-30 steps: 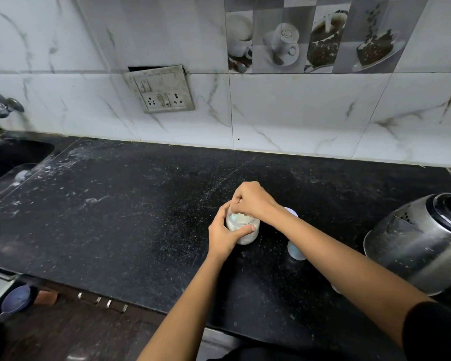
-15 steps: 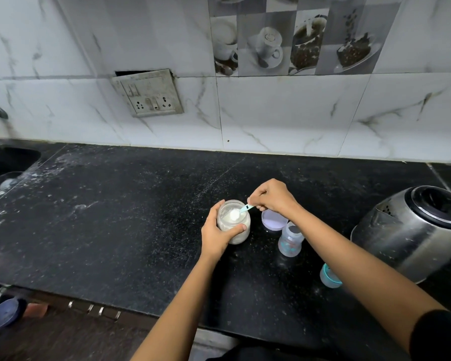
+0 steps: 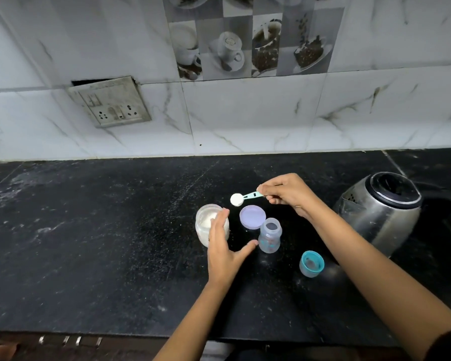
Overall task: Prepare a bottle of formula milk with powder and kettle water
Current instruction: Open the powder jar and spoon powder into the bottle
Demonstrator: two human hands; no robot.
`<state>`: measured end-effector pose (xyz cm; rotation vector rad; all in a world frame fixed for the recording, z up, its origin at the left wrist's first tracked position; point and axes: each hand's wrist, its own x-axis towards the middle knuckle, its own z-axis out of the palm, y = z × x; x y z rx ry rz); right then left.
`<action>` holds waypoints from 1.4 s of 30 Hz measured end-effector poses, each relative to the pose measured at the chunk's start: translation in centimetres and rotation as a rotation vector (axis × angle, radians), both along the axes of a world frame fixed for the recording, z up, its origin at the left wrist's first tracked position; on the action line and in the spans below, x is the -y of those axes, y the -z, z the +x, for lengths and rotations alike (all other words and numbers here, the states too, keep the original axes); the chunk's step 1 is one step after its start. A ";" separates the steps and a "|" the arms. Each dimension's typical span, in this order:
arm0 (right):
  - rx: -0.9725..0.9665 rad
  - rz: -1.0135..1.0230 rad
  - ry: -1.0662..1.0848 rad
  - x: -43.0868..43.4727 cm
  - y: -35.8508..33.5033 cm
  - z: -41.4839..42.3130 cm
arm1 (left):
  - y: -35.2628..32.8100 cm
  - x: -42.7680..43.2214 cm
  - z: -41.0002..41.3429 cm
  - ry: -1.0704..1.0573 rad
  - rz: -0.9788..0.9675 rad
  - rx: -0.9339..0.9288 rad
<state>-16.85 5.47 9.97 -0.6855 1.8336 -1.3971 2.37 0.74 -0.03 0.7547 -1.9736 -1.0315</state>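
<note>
An open glass jar of white powder [image 3: 205,223] stands on the black counter [image 3: 102,243]. My left hand [image 3: 225,247] is beside it with fingers spread, off the jar, thumb pointing toward the small clear baby bottle [image 3: 269,235], which stands open. My right hand [image 3: 288,195] pinches the handle of a teal scoop [image 3: 241,198] heaped with powder, held in the air above the gap between the jar and the purple jar lid [image 3: 252,217]. The teal bottle cap [image 3: 311,263] lies to the right. A steel kettle [image 3: 380,209] stands at far right.
The marble-tiled wall [image 3: 245,115] backs the counter, with a socket plate [image 3: 110,101] at left. The counter's front edge [image 3: 115,332] runs along the bottom, with drawer handles below it.
My right hand lifted the full scoop out of the jar and to the right. My left hand let go of the jar and opened. The camera view shifted right.
</note>
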 end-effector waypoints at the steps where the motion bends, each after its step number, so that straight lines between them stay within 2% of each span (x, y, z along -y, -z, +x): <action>1: 0.012 0.001 0.023 -0.8 0.0 -0.3 | 0.3 -0.5 -0.3 0.044 0.004 0.014; 11: 0.027 0.049 0.172 -7.0 1.6 -1.4 | 2.3 -1.2 -3.9 0.270 0.283 0.281; 23: -0.063 0.106 0.197 -7.4 2.7 -0.8 | 2.0 -0.9 -5.3 0.243 0.269 0.242; 28: -0.173 0.154 0.190 -7.3 2.8 -0.9 | 2.2 -0.7 -5.3 0.240 0.264 0.242; 37: -0.642 0.300 -0.014 -5.9 1.6 -0.4 | 2.0 -0.2 -5.8 0.240 0.249 0.261; 39: -0.828 0.320 -0.132 -5.5 1.4 -0.1 | 2.1 -0.1 -5.9 0.224 0.255 0.255; 42: -1.206 0.262 -0.423 -5.2 1.9 0.3 | 2.4 0.1 -5.9 0.199 0.261 0.240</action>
